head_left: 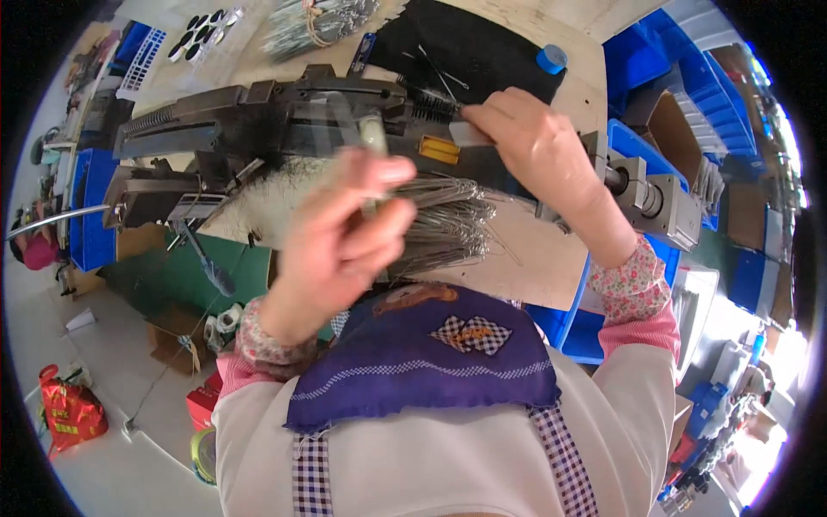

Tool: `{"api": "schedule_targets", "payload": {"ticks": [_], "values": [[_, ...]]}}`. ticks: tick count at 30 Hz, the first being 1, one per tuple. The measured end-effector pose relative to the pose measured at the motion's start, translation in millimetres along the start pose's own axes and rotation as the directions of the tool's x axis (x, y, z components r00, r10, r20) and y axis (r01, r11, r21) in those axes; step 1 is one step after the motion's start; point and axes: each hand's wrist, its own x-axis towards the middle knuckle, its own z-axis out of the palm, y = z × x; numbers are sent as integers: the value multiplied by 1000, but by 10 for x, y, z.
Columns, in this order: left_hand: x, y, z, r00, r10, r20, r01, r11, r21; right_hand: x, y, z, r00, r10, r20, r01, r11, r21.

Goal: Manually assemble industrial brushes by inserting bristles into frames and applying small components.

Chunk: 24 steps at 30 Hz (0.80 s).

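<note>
My left hand [332, 237], smeared by motion, has its fingers curled around the pale handle [372, 135] of a lever on a long dark metal bench fixture [267, 108]. My right hand [543, 142] is closed in a pinch at the fixture's right end, beside a dark coil spring [433, 107]. What its fingertips hold is hidden; a small white piece [469, 134] shows just under them. Between my hands and my body lies a thick bundle of thin bent metal wires [448, 224]. A small yellow tray [438, 150] sits between the two hands.
Another tied wire bundle [314, 26] lies at the back, next to a black mat [474, 47] with a roll of blue tape [551, 59]. A metal cylinder mechanism [659, 202] stands right of my right forearm. Blue bins [689, 77] fill the right side.
</note>
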Motion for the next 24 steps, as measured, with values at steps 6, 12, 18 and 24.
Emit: {"api": "schedule_targets", "payload": {"ticks": [6,12,18,24], "values": [[-364,220,-886,942,312,119,-208,827,-522,9,-116,-78,997,55,46,-62,985,161],[75,73,-343,944,95,317,-329,164,930,478,387,320,932,217,289,-175,971,-165],[1240,-248,-229,948,85,306,-317,200,927,204,324,-254,991,79,104,-101,968,231],[987,2,-109,652,263,712,-311,-763,567,131,118,-18,998,-59,-6,59,992,108]]}}
